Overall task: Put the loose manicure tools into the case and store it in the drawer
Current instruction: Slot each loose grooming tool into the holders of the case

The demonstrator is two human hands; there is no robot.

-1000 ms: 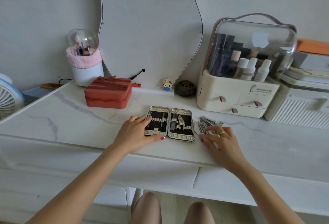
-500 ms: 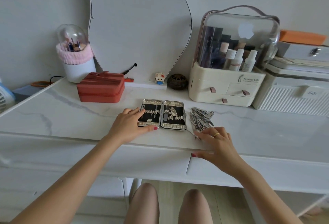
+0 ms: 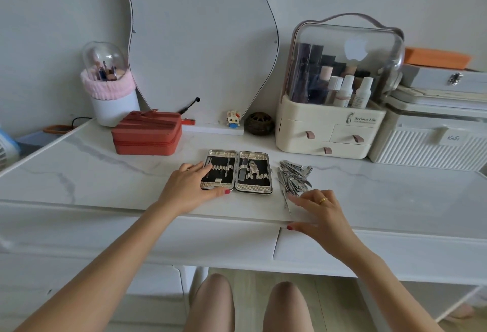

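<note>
The silver manicure case [image 3: 246, 173] lies open flat on the marble tabletop, its black lining holding a few tools. My left hand [image 3: 188, 189] rests on the case's left half, fingers on its left edge and thumb at its front edge. To the case's right lies a pile of loose metal manicure tools [image 3: 293, 176]. My right hand [image 3: 320, 213] hovers at the pile's front edge, fingers spread over the nearest thin tool, thumb at the table edge. Under that edge is a shut white drawer front [image 3: 342, 247].
A red zip box [image 3: 147, 132] and a brush holder [image 3: 110, 86] stand at the back left. A cosmetics organiser [image 3: 332, 131] and white ribbed box [image 3: 427, 144] fill the back right. A mirror [image 3: 200, 39] leans on the wall. My knees are under the table.
My right hand drew back from the pile toward the table's front edge, thumb reaching the rim. The view shifted slightly. My left hand stayed on the case.
</note>
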